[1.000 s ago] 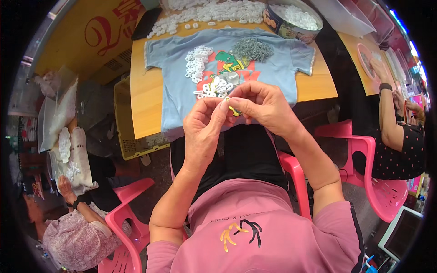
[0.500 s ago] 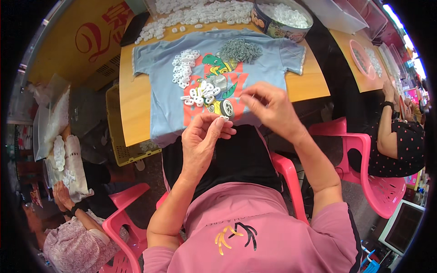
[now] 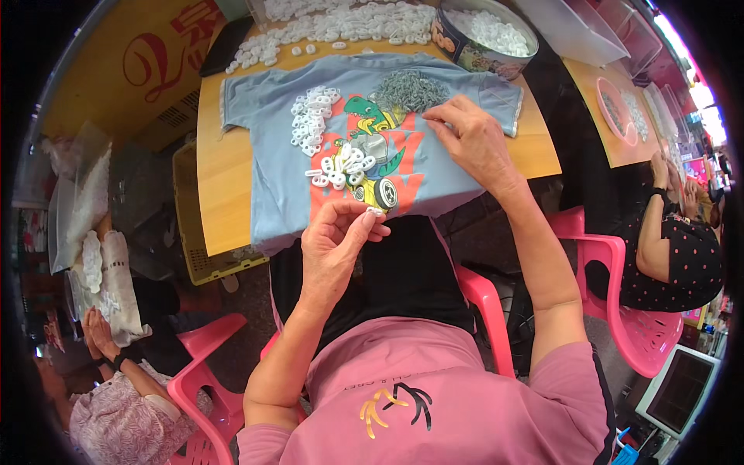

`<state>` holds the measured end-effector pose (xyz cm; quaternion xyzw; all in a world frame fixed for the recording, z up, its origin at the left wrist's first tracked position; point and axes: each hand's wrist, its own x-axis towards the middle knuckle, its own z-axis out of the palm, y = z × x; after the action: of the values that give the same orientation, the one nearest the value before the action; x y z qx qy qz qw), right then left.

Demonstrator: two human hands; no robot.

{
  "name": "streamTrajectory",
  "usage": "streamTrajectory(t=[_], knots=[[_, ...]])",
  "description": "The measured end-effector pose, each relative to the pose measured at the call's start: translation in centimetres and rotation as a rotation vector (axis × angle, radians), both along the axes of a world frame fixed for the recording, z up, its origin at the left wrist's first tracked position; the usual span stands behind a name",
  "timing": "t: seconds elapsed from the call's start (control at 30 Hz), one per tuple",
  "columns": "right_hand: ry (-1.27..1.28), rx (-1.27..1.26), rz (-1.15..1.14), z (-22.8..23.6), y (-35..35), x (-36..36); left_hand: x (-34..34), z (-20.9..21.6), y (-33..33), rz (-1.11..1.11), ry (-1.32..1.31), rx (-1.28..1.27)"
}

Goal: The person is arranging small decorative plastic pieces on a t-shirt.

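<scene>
My left hand (image 3: 335, 246) is closed in a pinch on a small white plastic piece (image 3: 374, 211), just in front of the table's near edge. My right hand (image 3: 474, 146) hovers over the right of the blue T-shirt (image 3: 271, 186). Its fingertips are drawn together by the heap of small grey pieces (image 3: 411, 91); whatever they may hold is too small to make out. Spread flat, the T-shirt carries a dinosaur print. One cluster of white oval pieces (image 3: 311, 118) lies on its left, and a second group of white ovals (image 3: 345, 166) rests on the print.
White pieces (image 3: 341, 27) cover the table's (image 3: 535, 151) far side, beside a round tin (image 3: 488, 54) full of more. A yellow crate (image 3: 194, 232) stands below at left. Pink chairs (image 3: 612, 271) flank me, with a person (image 3: 670, 260) working at right and another (image 3: 128, 403) at left.
My right hand has moved up and slightly right, from near my left hand to beside the grey heap. My left hand still pinches the white piece, slightly lower.
</scene>
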<state>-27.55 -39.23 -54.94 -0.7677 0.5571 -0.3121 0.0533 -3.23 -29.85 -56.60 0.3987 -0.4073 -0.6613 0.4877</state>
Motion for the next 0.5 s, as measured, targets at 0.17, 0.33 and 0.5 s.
streamTrajectory(t=[0.17, 0.33, 0.5], knots=[[0.038, 0.001, 0.106, 0.3, -0.6, 1.6, 0.1, -0.2, -0.2, -0.016, 0.026, 0.013], [0.099, -0.036, 0.142, -0.1, -1.9, 2.7, 0.2, -0.2, -0.3, -0.035, 0.029, 0.025], [0.141, -0.064, 0.124, -0.6, -2.3, 3.1, 0.4, -0.4, -0.3, -0.032, 0.038, 0.024]])
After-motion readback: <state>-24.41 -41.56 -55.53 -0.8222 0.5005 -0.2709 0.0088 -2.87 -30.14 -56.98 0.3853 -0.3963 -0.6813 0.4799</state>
